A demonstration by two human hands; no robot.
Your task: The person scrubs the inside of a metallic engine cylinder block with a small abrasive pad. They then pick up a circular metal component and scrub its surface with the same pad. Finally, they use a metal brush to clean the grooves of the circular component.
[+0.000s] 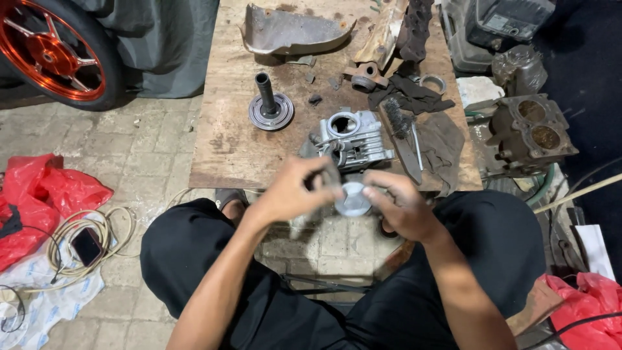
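My right hand (400, 206) holds a round silver metal part, like a piston (354, 199), in front of my knees. My left hand (295, 189) is closed around a grey blurred tool or cloth (332, 176) pressed against that part. Just beyond my hands, a silver finned engine cylinder (353, 137) sits on the near edge of a low wooden board (227, 136). A wire brush (396, 118) and a flat blade (409, 154) lie to its right on dark rags.
A dark pulley with a shaft (269, 107), a curved rusty cover (291, 31) and small parts rest on the board. An engine block (531, 133) stands right. An orange wheel (52, 48), red plastic bags (45, 194), a coiled cable and phone (86, 245) are left.
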